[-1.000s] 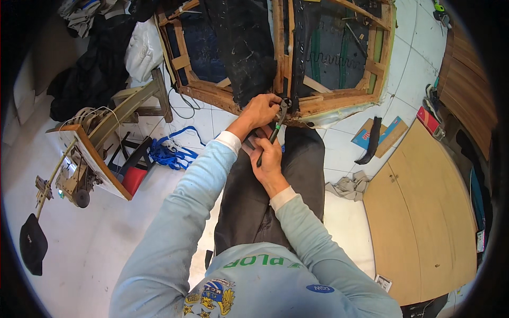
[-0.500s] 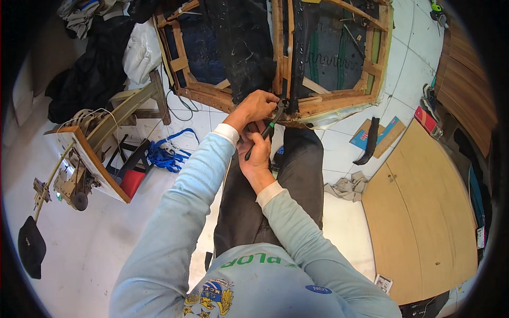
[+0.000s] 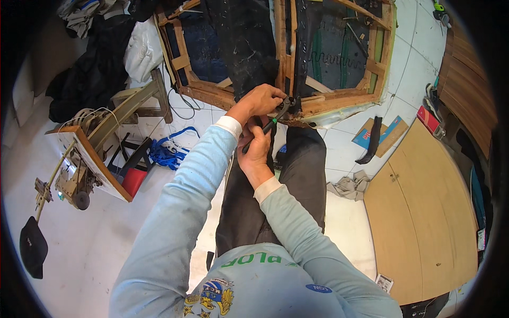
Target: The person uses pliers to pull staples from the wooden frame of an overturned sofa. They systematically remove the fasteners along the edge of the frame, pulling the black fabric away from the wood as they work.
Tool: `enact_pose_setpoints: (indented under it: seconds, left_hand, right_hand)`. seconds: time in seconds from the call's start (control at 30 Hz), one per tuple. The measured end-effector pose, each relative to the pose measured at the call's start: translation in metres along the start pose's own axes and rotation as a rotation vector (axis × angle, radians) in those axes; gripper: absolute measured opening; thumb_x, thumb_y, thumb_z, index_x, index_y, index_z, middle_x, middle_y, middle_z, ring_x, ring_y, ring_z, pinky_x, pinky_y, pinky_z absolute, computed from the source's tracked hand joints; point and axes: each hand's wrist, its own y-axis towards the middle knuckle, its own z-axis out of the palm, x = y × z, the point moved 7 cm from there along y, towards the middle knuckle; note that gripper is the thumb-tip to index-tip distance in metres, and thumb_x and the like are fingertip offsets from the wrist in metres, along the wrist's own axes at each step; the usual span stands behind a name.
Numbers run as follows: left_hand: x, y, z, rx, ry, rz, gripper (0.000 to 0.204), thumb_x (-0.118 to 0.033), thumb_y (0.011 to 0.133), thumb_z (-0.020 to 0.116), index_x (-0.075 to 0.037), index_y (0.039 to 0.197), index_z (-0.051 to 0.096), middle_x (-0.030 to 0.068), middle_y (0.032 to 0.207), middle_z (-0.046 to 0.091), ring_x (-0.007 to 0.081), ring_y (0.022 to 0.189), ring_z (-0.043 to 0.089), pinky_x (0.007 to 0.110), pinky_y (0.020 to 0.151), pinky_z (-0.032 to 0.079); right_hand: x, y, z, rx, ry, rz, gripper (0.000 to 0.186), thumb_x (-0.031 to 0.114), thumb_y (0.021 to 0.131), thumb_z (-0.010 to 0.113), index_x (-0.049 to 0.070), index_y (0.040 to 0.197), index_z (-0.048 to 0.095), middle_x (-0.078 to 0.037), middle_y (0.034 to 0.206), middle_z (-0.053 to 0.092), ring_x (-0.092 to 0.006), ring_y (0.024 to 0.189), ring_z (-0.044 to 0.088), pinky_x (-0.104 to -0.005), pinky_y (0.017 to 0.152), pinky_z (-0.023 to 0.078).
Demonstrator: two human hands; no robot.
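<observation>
The right grip [image 3: 255,151] is closed round the handles of dark pliers [image 3: 274,122] with green on them; their head meets the near edge of a wooden frame [image 3: 334,104]. The left grip [image 3: 259,100] has its fingers bent beside that head; I cannot tell whether they pinch anything. The frame works like open boxes: dark material backs the left bay, while the right one shows a zigzag spring [image 3: 339,59] and green straps [image 3: 316,53]. To the left sits a bulging white plastic bag [image 3: 144,50], contents hidden. To the right, a black strip [image 3: 374,139] lies across flattened cardboard [image 3: 392,129], near a tan cabinet-like piece [image 3: 429,212], its front closed.
</observation>
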Motion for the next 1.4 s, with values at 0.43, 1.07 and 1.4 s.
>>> enact_pose_setpoints:
  seconds: [0.43, 1.07, 1.4]
  left_hand:
    - [-0.009, 0.001, -0.002, 0.121, 0.036, 0.025, 0.036, -0.018, 0.099, 0.066, -0.001, 0.129, 0.077, 0.0202, 0.116, 0.080, 0.0304, 0.104, 0.077, 0.038, 0.097, 0.057]
    - [-0.051, 0.000, 0.087, -0.308, -0.324, -0.146, 0.103, -0.035, 0.099, 0.065, 0.017, 0.165, 0.005, 0.0484, 0.168, 0.012, 0.0555, 0.162, 0.013, 0.049, 0.134, 0.018]
    - [-0.075, 0.017, 0.054, -0.647, -0.428, -0.293, 0.082, -0.044, 0.100, 0.069, 0.010, 0.156, 0.042, 0.0371, 0.154, 0.050, 0.0461, 0.144, 0.052, 0.046, 0.121, 0.040]
  right_hand:
    - [0.008, -0.003, -0.014, -0.102, -0.043, 0.090, 0.015, 0.027, 0.112, 0.060, 0.017, 0.121, 0.055, -0.005, 0.104, 0.066, -0.0227, 0.084, 0.065, -0.0425, 0.070, 0.056]
    - [0.234, -0.016, -0.112, -0.065, -0.707, -0.077, 0.045, -0.006, 0.102, 0.054, -0.003, 0.147, 0.049, -0.018, 0.140, 0.061, -0.0298, 0.119, 0.070, -0.0431, 0.098, 0.065]
    - [0.208, -0.008, -0.059, 0.080, -0.743, 0.063, 0.047, -0.003, 0.098, 0.058, -0.001, 0.145, 0.054, -0.013, 0.132, 0.068, -0.0244, 0.117, 0.071, -0.0344, 0.091, 0.062]
